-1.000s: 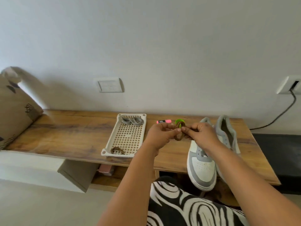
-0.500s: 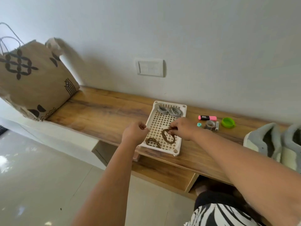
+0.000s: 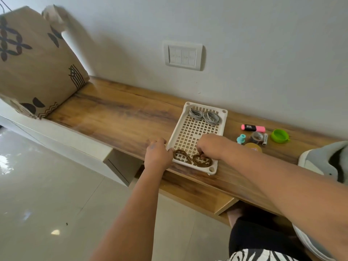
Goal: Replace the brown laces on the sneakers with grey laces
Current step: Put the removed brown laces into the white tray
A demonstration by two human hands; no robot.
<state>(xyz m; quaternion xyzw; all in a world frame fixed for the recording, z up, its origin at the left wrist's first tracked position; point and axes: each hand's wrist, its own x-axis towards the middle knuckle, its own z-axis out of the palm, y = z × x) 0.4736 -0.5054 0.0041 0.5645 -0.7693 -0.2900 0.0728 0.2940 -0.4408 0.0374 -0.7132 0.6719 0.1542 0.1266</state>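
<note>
Setting brown lace coil [image 3: 202, 160] into tray [image 3: 188, 108], right hand [image 3: 211, 146] seemingly pinching it

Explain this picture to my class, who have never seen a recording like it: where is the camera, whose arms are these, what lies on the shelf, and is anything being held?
There is no machine here. A person wears a camera on the head, so you look down along their own two arms.

On the wooden shelf sits a white perforated tray. Two coiled grey laces lie at its far end and two coiled brown laces at its near end.

The left hand rests at the tray's near-left corner. The right hand has its fingers curled on the right-hand brown coil.

Right of the tray lie a pink highlighter, a green cap and small oddments. A grey and white sneaker shows at the right edge; a patterned paper bag stands on the left.
</note>
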